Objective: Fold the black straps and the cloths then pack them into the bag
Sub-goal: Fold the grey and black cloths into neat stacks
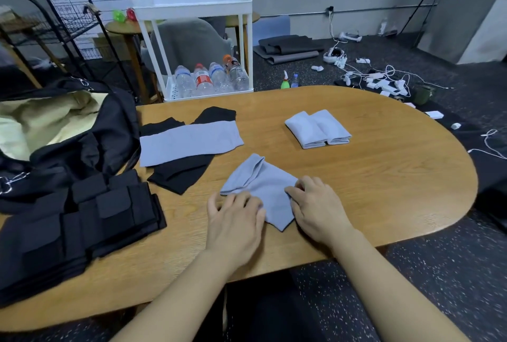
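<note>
We are folding the light blue cloth at the near middle of the wooden table, our left hand pressing its near-left edge with curled fingers and our right hand seemingly pinching its right edge, though the blur is leaving that grip uncertain. The cloth is lying skewed, its long axis running from the far-left rolled end toward the near-right corner pointing at us. Next we are likely needing to square it, then carry it to the open black bag at far left.
</note>
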A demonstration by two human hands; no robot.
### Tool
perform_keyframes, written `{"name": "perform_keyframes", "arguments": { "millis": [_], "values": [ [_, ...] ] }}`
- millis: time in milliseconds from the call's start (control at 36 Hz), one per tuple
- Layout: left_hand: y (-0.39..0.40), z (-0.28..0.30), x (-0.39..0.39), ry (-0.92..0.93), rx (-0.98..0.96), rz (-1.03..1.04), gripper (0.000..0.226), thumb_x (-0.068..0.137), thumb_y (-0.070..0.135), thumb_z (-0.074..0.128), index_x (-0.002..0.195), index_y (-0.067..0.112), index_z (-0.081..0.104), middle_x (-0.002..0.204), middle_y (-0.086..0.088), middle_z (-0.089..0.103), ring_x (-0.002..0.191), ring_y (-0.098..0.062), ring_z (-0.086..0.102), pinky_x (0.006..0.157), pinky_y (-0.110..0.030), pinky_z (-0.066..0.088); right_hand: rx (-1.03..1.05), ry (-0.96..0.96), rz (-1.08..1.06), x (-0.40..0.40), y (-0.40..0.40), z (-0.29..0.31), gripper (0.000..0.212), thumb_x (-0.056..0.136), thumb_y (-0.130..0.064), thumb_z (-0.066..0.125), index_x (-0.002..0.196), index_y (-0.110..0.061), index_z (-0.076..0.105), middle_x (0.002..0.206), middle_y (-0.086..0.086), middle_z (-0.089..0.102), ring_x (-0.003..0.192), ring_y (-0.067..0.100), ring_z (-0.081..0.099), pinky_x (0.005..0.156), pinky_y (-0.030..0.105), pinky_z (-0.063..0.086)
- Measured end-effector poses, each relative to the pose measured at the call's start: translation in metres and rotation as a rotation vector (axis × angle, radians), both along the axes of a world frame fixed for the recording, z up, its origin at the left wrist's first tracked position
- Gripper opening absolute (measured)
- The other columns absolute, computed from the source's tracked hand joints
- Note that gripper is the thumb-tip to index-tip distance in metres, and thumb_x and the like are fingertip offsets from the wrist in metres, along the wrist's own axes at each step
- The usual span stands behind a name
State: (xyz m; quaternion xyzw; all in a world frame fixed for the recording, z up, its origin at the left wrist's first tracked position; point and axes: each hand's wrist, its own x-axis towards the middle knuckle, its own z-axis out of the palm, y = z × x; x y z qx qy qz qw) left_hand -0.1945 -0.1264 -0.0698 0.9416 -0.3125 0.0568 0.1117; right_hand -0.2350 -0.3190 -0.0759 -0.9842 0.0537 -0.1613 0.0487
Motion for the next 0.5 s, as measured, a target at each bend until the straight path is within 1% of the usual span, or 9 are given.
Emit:
{"name": "perform_keyframes", "arguments": {
  "millis": [56,167,250,306,417,500],
  "values": [
    [0.007,0.001,0.007,0.004,0.018,-0.017,0.057,0.092,0.048,0.001,0.107,0.035,0.055,0.109,0.018,0.054,0.113,-0.009,0.049,0.11,-0.048,0.001,-0.011,-0.038,-0.014,-0.008,0.01,-0.002,0.034,0.083,-0.032,0.037,0.083,-0.016,0.067,0.083,0.004,0.056,0.07,0.027,0.051,0.056,0.03,0.034],
    [0.022,0.002,0.017,0.026,0.023,-0.096,0.05,0.094,0.05,0.006,0.104,0.036,0.053,0.107,0.02,0.052,0.113,-0.008,0.048,0.112,-0.05,0.001,-0.064,-0.11,-0.07,-0.024,0.033,-0.006,0.032,0.083,-0.032,0.037,0.08,-0.015,0.065,0.08,0.005,0.055,0.068,0.027,0.05,0.056,0.032,0.03],
    [0.031,0.003,0.023,0.036,0.027,-0.165,0.05,0.094,0.052,0.006,0.108,0.037,0.052,0.111,0.021,0.051,0.117,-0.005,0.045,0.111,-0.049,-0.003,-0.09,-0.154,-0.123,-0.033,0.049,-0.008,0.033,0.082,-0.031,0.037,0.082,-0.014,0.065,0.08,0.006,0.055,0.067,0.028,0.05,0.055,0.033,0.034],
    [0.036,0.005,0.027,0.049,0.016,-0.206,0.049,0.094,0.052,0.008,0.107,0.037,0.052,0.112,0.022,0.051,0.118,-0.004,0.045,0.11,-0.048,-0.005,-0.104,-0.167,-0.143,-0.039,0.058,-0.009,0.035,0.082,-0.031,0.037,0.085,-0.013,0.067,0.08,0.007,0.056,0.067,0.028,0.051,0.053,0.034,0.036],
    [0.041,0.005,0.032,0.058,-0.002,-0.278,0.046,0.095,0.052,0.013,0.107,0.036,0.055,0.111,0.022,0.053,0.118,-0.004,0.047,0.112,-0.052,-0.003,-0.108,-0.156,-0.178,-0.047,0.07,-0.01,0.035,0.083,-0.03,0.036,0.084,-0.012,0.066,0.08,0.006,0.055,0.068,0.028,0.051,0.054,0.037,0.037],
    [0.042,0.007,0.034,0.051,0.022,-0.29,0.049,0.094,0.052,0.011,0.109,0.036,0.054,0.113,0.023,0.052,0.118,-0.002,0.045,0.112,-0.05,-0.004,-0.114,-0.147,-0.192,-0.049,0.072,-0.012,0.037,0.084,-0.031,0.036,0.089,-0.012,0.067,0.081,0.006,0.055,0.069,0.027,0.051,0.055,0.036,0.038]
  ]
}}
